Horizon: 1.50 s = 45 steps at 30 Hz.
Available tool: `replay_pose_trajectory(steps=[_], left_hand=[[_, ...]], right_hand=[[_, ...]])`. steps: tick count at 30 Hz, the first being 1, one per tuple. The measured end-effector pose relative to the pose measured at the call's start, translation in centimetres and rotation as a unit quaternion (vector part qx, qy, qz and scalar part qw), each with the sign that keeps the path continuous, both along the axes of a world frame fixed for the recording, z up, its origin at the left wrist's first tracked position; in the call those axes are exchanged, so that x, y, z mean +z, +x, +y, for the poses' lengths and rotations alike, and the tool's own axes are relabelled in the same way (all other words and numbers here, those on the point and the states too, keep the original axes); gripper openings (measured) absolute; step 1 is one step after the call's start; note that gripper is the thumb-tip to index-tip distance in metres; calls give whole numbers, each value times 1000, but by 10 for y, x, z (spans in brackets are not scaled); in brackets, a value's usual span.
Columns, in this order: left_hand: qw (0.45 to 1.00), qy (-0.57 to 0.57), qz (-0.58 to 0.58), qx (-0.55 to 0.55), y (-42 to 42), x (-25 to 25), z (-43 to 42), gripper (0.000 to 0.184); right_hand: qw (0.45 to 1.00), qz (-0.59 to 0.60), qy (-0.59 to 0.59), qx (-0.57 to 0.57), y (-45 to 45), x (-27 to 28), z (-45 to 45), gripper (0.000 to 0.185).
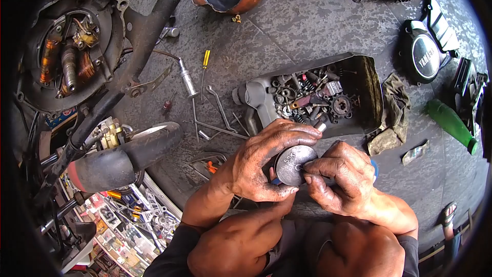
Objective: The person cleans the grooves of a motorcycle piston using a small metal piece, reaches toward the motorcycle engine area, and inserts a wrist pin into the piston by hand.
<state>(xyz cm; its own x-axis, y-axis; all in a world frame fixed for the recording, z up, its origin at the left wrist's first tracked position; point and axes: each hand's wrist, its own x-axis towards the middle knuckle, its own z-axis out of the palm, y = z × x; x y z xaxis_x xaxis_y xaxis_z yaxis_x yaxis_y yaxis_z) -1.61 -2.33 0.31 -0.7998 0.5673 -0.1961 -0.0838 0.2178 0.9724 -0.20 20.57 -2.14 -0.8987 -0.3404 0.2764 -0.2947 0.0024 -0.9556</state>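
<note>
Stamped letters show on the round grey face of a piston (296,166), held up above my knees. My left hand (264,161) wraps round its left side, fingers over the top and thumb below. On the right, my right hand (341,177) is closed, with thumb and fingertips pressed to the piston's right edge. A small pale cylindrical pin (320,126) sticks out by my left fingertips. Just beyond my hands lies a cut plastic container (370,92) with bolts, springs and a sprocket (342,106) in it.
Wrenches (221,109) and a yellow-handled screwdriver (206,60) lie left of the container. Right of it are a dirty rag (394,113), a green bottle (452,125) and an engine cover (424,56). An open engine (72,54) stands at upper left. A person's foot (449,214) shows at right.
</note>
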Motion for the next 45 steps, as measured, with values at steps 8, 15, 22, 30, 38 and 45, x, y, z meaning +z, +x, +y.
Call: replay_pose_trajectory(steps=[8, 15, 22, 30, 38, 45], left_hand=[[999, -29, 7, -16, -2, 1, -1, 77], [999, -36, 24, -27, -1, -2, -2, 80], [999, -16, 18, 32, 1, -4, -7, 78], [998, -18, 39, 51, -3, -1, -6, 75], [998, -29, 41, 47, -4, 0, -8, 75], [998, -31, 45, 36, -3, 1, -10, 78]], right_hand=[[998, 11, 48, 25, -6, 10, -1, 20], [999, -3, 45, 31, -7, 9, 1, 20], [951, -271, -67, -135, -1, -4, 12, 6], [915, -358, -121, -142, 12, -19, 14, 6], [997, -79, 5, -6, -1, -3, 9, 13], [999, -31, 14, 13, -2, -1, 4, 11]])
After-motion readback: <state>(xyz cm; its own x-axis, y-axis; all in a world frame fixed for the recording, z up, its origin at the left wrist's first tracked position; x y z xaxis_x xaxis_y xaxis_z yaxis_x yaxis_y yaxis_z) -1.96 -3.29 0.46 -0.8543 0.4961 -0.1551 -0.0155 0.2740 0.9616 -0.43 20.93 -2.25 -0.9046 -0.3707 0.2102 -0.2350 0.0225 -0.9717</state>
